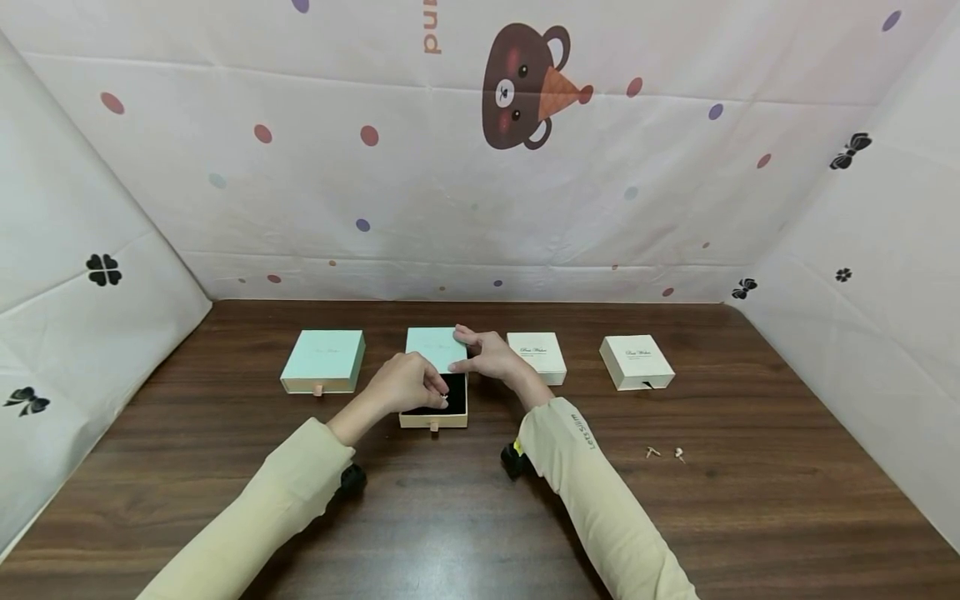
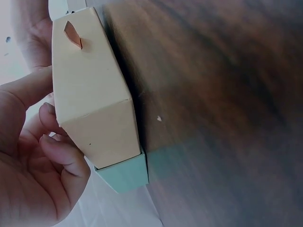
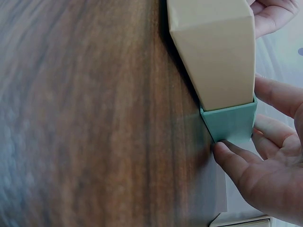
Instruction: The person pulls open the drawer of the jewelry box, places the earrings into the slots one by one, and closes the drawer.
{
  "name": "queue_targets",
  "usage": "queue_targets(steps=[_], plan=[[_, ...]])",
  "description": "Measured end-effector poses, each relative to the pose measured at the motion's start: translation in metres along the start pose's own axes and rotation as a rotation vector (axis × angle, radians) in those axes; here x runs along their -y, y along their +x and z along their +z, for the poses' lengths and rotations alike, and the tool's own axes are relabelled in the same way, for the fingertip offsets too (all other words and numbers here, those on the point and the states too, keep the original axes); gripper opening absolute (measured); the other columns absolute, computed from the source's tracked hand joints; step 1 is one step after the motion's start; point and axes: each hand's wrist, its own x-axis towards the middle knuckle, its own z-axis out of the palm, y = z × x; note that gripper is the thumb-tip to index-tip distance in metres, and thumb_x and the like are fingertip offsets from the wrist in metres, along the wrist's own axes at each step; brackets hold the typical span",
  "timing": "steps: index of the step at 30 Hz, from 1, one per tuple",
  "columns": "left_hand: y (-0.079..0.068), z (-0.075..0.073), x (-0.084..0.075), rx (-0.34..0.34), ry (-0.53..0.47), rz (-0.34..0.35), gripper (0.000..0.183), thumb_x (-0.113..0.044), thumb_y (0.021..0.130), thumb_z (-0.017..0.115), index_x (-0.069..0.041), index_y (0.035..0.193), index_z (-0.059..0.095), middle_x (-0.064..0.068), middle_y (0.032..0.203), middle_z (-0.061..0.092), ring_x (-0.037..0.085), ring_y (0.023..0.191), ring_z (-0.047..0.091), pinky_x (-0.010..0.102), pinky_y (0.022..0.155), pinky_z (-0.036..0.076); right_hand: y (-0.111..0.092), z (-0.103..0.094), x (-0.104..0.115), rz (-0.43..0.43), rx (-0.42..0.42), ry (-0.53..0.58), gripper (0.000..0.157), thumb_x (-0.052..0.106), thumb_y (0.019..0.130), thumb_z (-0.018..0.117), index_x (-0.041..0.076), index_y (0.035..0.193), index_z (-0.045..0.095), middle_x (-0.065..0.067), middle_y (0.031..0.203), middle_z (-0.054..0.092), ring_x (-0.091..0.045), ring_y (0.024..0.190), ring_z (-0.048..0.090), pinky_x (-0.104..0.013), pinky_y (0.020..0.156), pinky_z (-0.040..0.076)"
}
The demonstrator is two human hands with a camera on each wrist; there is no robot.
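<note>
A mint-green jewelry box (image 1: 429, 348) stands mid-table, its cream drawer (image 1: 416, 422) pulled out toward me, with a dark lining inside. Over that drawer my left hand (image 1: 405, 385) bends its fingers down and pinches a tiny shiny piece (image 1: 445, 397), which looks like an earring and is mostly covered by the fingertips. My right hand (image 1: 495, 360) holds the mint sleeve at its right side. In the right wrist view, a fingertip (image 3: 222, 150) touches the sleeve's side (image 3: 232, 124) low down. The drawer's front pull tab (image 2: 72, 35) shows in the left wrist view.
Another mint box (image 1: 324, 357) sits closed to the left. Two white boxes stand to the right, one (image 1: 538, 354) near my right hand and one (image 1: 637, 362) farther off. Two small earrings, one (image 1: 652, 452) beside another (image 1: 678, 454), lie at the right. Cloth walls enclose the table.
</note>
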Motion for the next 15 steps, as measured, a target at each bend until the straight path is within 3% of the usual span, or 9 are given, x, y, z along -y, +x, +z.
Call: queue_targets(steps=[7, 15], plan=[[-0.0008, -0.0004, -0.0009, 0.016, 0.008, 0.013, 0.006, -0.017, 0.074, 0.076, -0.014, 0.077, 0.073, -0.008, 0.065, 0.065, 0.005, 0.059, 0.058, 0.028, 0.061, 0.048, -0.0014, 0.0006, 0.0023, 0.009, -0.007, 0.007, 0.067, 0.011, 0.079, 0.071, 0.009, 0.138, 0.039, 0.003, 0.147, 0.029, -0.018, 0.135, 0.023, -0.037, 0.106, 0.026], [-0.0093, -0.0094, 0.0060, 0.010, -0.065, 0.016, 0.010, -0.018, 0.074, 0.075, -0.012, 0.082, 0.073, -0.005, 0.071, 0.067, 0.006, 0.063, 0.060, 0.026, 0.059, 0.048, -0.0012, 0.0003, 0.0024, 0.019, 0.004, 0.003, 0.067, 0.013, 0.080, 0.071, 0.010, 0.138, 0.038, 0.004, 0.147, 0.027, -0.018, 0.135, 0.024, -0.036, 0.105, 0.027]])
